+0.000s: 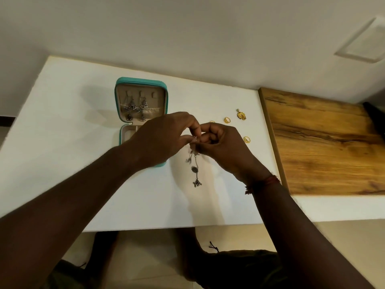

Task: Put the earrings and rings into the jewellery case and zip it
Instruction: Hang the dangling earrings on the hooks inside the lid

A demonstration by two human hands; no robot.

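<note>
Silver earring [195, 170] dangles below pinching left fingers [192, 126] and right fingers [206, 136].

White table [62, 126] carries open teal case [141, 81], gold rings [227, 120] and pendant [241, 115].

Home room, white table [62, 142] against plain wall [187, 28], wooden board [323, 142], tiled floor [145, 257]

I lose the lower half of the jewellery case [125, 134] under the left hand [164, 138]; a ring [212, 122] half hides behind the right hand [224, 149]; the dangling earring [194, 170] is blurred.
</note>
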